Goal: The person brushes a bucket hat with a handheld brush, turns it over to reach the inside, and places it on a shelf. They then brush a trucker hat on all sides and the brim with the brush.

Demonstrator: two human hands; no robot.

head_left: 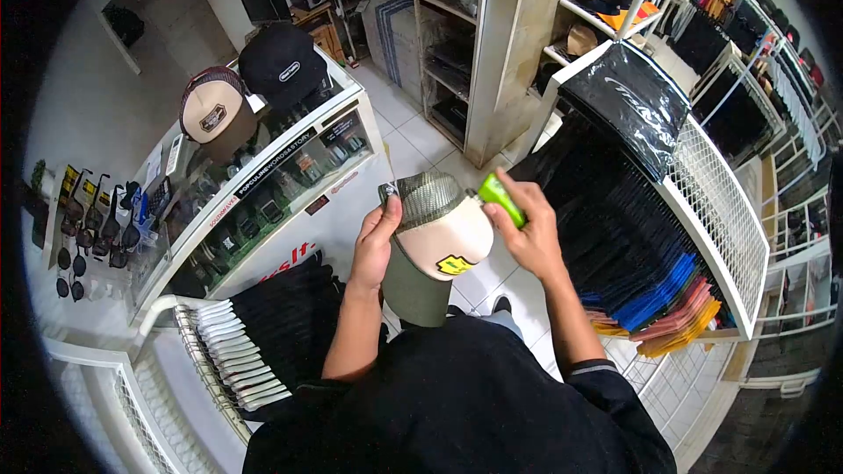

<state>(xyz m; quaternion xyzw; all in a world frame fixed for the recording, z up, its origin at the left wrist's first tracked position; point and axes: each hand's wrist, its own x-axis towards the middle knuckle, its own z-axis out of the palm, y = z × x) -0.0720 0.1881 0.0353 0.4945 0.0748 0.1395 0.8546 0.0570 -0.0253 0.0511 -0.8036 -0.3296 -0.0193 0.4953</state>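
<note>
A trucker cap point(443, 241) with a cream front, green mesh back, dark green brim and yellow patch is in front of my body. My left hand point(378, 241) grips its mesh edge at the left, thumb on top. My right hand point(529, 228) is closed around a bright green lighter-like object point(502, 199), whose metal end points at the cap's upper right edge. Whether that end touches the cap cannot be told.
A glass display counter point(290, 202) at the left carries a black cap point(281, 66) and a beige-brown cap point(217, 111). Sunglasses point(111, 228) hang at far left. Clothes racks stand at lower left and right; a black plastic package point(628, 105) lies atop the right one.
</note>
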